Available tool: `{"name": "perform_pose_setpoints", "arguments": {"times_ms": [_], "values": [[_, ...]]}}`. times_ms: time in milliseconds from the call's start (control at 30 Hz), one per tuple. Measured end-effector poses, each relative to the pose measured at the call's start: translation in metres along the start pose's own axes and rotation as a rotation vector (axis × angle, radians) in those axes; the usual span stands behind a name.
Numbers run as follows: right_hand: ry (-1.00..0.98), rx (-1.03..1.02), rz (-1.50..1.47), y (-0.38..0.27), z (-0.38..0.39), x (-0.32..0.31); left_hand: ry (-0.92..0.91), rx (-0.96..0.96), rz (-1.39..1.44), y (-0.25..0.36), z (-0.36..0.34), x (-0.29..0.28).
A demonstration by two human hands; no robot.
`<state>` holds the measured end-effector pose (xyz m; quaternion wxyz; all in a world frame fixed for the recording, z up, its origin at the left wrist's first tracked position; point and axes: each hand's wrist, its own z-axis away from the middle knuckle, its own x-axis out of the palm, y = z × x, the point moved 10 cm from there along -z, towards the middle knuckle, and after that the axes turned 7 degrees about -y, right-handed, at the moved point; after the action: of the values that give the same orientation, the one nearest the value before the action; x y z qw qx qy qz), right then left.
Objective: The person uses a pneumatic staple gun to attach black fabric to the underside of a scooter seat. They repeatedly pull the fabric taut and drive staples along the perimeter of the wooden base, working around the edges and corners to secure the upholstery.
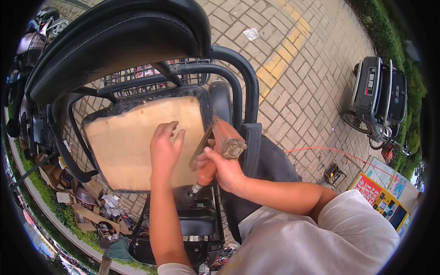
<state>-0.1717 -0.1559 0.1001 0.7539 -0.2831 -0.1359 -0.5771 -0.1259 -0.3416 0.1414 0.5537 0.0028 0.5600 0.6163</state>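
A worn orange-red air staple gun (228, 140) is gripped in my right hand (224, 172), its fingers wrapped round the handle. A metal hose fitting shows at the handle's lower end. The gun sits over the right edge of a pale plywood board (123, 142); I cannot tell whether its nose touches the wood. Black covering (151, 94) is folded over the board's far edge, with an uneven border. My left hand (166, 144) hovers above or rests on the board's middle, fingers partly curled and apart, holding nothing.
A black padded backrest (123, 50) on black tube arms (247, 82) rises beyond the board. Cardboard and scraps (96, 215) lie at the lower left. A red hose (330, 149) crosses the paving at right, near a parked three-wheeler (378, 91) and a yellow-red sign (371, 195).
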Motion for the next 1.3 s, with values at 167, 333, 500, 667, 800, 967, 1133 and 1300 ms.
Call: {"name": "perform_pose_setpoints", "arguments": {"times_ms": [167, 333, 500, 667, 800, 967, 1133, 1300], "values": [[0.037, -0.026, 0.123, -0.021, -0.008, -0.001, 0.156, 0.215, -0.147, 0.007, -0.083, 0.070], [0.105, -0.008, 0.277, -0.029, -0.019, -0.014, 0.271, 0.335, -0.266, -0.005, -0.100, 0.091], [0.071, 0.058, 0.308, -0.026, -0.029, -0.016, 0.239, 0.358, -0.326, -0.017, -0.090, 0.110], [0.091, 0.112, 0.278, -0.026, -0.032, -0.014, 0.312, 0.474, -0.174, -0.031, -0.057, 0.123], [0.099, 0.130, 0.224, -0.027, -0.029, -0.011, 0.267, 0.472, -0.128, -0.036, -0.056, 0.124], [0.162, 0.159, 0.169, -0.022, -0.029, -0.015, 0.221, 0.480, -0.125, -0.038, -0.057, 0.123], [0.152, 0.086, 0.160, -0.026, -0.030, -0.017, 0.180, 0.374, -0.092, -0.028, -0.063, 0.114], [0.152, 0.083, 0.177, -0.026, -0.031, -0.017, 0.243, 0.279, -0.106, -0.033, -0.064, 0.119]]}}
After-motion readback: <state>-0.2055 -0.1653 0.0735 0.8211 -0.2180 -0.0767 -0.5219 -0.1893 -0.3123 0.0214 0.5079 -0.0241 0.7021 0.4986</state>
